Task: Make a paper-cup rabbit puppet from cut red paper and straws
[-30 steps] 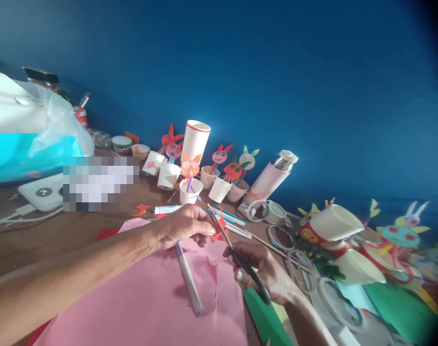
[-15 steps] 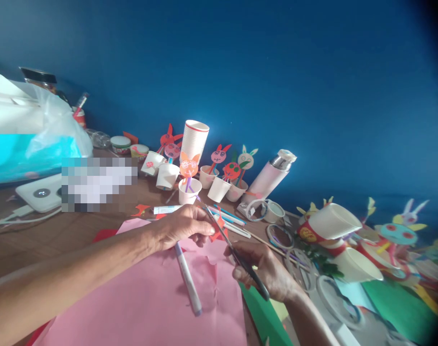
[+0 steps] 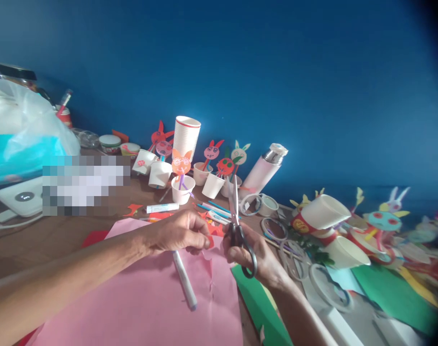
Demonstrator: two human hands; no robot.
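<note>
My left hand [image 3: 185, 233] is closed in a pinch on a small piece of red paper [image 3: 211, 240], most of it hidden by the fingers. In my right hand [image 3: 255, 252] are black-handled scissors [image 3: 237, 229], blades slightly apart and pointing up, away from the paper. Below both hands lies a large pink paper sheet [image 3: 139, 293] with a capped marker [image 3: 185, 281] on it. Just beyond the hands, red paper scraps [image 3: 216, 218] and several pens lie on the brown table [image 3: 20, 250].
White paper cups [image 3: 183, 190] with paper animal faces stand behind, beside a stack of cups [image 3: 187, 137] and a pink thermos [image 3: 264, 169]. Tape rolls [image 3: 273, 228], toppled cups [image 3: 325, 213] and green paper [image 3: 262, 305] lie at right. A power bank [image 3: 19, 196] sits left.
My right hand has turned the scissors from slanting toward the left hand to nearly upright, away from the red paper. The left hand keeps its pinch. The view has shifted slightly right.
</note>
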